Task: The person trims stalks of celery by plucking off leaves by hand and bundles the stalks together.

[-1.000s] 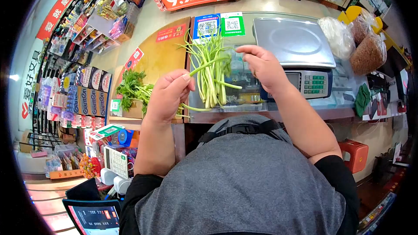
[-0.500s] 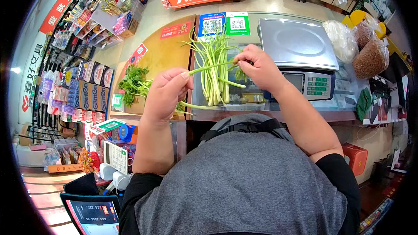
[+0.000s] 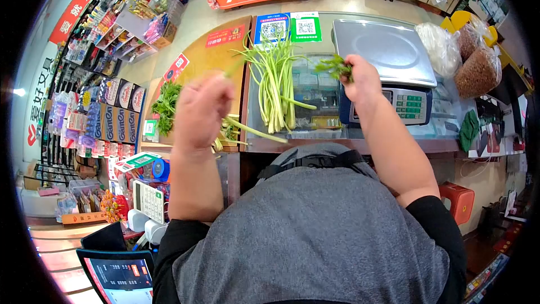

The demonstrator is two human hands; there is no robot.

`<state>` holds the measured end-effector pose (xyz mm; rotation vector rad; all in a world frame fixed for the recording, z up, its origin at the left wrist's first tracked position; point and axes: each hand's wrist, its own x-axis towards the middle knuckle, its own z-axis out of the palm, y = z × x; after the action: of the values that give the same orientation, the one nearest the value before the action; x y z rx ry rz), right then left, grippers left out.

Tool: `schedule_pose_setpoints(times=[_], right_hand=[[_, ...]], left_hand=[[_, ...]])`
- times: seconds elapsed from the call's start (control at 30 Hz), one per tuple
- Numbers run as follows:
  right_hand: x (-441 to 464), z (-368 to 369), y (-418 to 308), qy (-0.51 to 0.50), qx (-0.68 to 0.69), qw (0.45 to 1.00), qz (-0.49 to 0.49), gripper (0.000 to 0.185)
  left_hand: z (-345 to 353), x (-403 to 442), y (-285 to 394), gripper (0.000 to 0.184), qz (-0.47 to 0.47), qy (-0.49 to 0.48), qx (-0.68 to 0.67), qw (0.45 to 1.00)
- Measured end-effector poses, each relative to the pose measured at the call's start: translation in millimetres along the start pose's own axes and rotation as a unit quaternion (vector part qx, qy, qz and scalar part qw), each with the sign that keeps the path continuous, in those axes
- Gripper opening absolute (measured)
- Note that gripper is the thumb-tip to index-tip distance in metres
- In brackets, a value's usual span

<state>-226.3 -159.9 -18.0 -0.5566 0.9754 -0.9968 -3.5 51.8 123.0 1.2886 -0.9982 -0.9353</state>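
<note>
Clock centred on the stalk bundle (image 3: 275,93), 12 pointing away from the wearer. We have the bundle lying on the glass counter (image 3: 319,98), thin tips toward 12, pale thick ends toward 6, one stalk angled out toward 4.

Left hand (image 3: 203,107): between 8 and 9, raised, badly motion-blurred. We read it as curled, thumb and fingers pinching a thin green stem (image 3: 234,66) that juts out toward 1 or so. Exact finger contact we can't resolve.

Right hand (image 3: 363,79): 3 o'clock, sharper. Fingers folded round a leafy tuft (image 3: 333,68), leaves poking out toward 9, clear of the bundle. In our view it overlaps the near corner of the scale (image 3: 385,50), which sits at 2. Contact with the scale: can't tell.

Leaf heap (image 3: 165,108): 9 o'clock on the wooden counter (image 3: 211,59), partly hidden behind the left hand. We also see a loose stalk (image 3: 261,130) at 7, running from the wood onto the glass.

Around it: blue QR card (image 3: 271,28) and green QR card (image 3: 305,27) side by side at 12, bundle tips over the blue one; white bag (image 3: 441,50) at 2, past the scale.
</note>
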Motion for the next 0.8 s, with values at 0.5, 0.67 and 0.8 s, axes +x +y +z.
schedule_pose_setpoints(times=[0.5,0.67,0.8], right_hand=[[-50.4,17.4,36.6,-0.346,-0.273,0.896,0.054,0.018],[-70.3,34.3,42.8,-0.525,-0.421,0.733,-0.096,0.028],[-78.3,41.8,33.9,-0.579,-0.423,0.696,-0.036,0.021]], left_hand=[[-26.0,37.3,65.5,0.023,0.123,-0.154,-0.336,0.921],[-24.3,45.7,70.2,0.023,0.134,-0.19,-0.36,0.903],[-33.3,53.1,71.5,0.023,0.144,-0.19,-0.373,0.897]])
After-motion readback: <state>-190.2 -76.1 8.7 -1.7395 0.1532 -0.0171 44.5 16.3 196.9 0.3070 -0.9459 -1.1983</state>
